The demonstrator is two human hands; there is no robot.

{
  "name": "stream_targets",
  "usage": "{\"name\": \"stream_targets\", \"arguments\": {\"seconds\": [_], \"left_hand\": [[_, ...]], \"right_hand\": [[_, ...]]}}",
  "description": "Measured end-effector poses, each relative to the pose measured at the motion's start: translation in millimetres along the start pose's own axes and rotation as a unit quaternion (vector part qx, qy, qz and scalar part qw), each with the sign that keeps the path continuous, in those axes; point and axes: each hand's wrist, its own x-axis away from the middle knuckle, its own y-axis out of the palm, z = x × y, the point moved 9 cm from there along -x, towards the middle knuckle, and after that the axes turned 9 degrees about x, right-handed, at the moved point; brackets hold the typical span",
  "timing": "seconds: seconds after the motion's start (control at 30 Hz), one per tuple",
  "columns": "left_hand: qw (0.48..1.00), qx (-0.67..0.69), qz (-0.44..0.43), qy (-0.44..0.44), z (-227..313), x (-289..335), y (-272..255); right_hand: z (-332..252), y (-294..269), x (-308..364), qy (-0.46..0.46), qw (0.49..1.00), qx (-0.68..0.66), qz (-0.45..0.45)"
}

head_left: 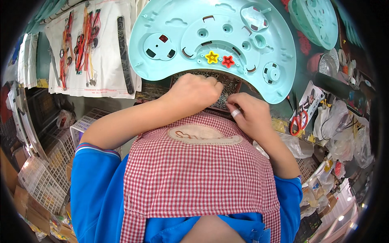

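A large light-teal curved plastic shell [279, 48] lies hollow side up in front of me, with round recesses and small dark parts in it. A yellow star-shaped piece [211, 57] and a red star-shaped piece [228, 61] sit side by side near its inner curve. Below that curve is a shallow tray of small metal screws [232, 86]. My left hand [196, 91] is closed over the tray, its fingers curled out of sight. At the tray's right edge my right hand [251, 111] bends its fingers inward, white tape round one finger; anything between the fingertips is hidden.
Bundles of red and yellow wires [83, 44] lie on a white sheet at left, beside a dark strip [125, 54]. Red-handled scissors [298, 122] lie at right, near a dark-handled tool [336, 89]. Another teal shell [316, 22] stands far right. White plastic baskets [44, 182] are low at left.
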Motion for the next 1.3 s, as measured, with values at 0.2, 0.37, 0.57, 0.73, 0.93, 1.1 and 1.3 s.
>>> {"name": "stream_targets", "arguments": {"seconds": [0.2, 0.37, 0.57, 0.73, 0.93, 1.1, 1.3], "left_hand": [[0.999, -0.029, -0.004, 0.020, 9, -15, 13], [0.999, -0.014, 0.039, 0.033, 18, -13, -8], [0.989, 0.125, -0.071, -0.045, 8, -5, -24], [0.968, 0.222, 0.106, -0.042, -23, -24, -87], [0.986, 0.146, 0.031, -0.077, -73, -49, -70], [1.000, 0.024, 0.014, -0.007, -53, -56, -68], [0.999, 0.015, 0.012, -0.031, -58, -58, -66]], "right_hand": [[-4, -68, -63, -0.072, 0.991, 0.063, 0.088], [16, -41, -86, -0.120, 0.985, 0.119, 0.036], [22, -28, -94, -0.149, 0.980, 0.129, 0.001], [27, -27, -97, -0.112, 0.985, 0.131, -0.002], [22, -25, -99, -0.131, 0.981, 0.142, -0.022], [23, -28, -99, -0.133, 0.980, 0.150, -0.016], [21, -109, -42, -0.130, 0.925, 0.145, 0.325]]}}
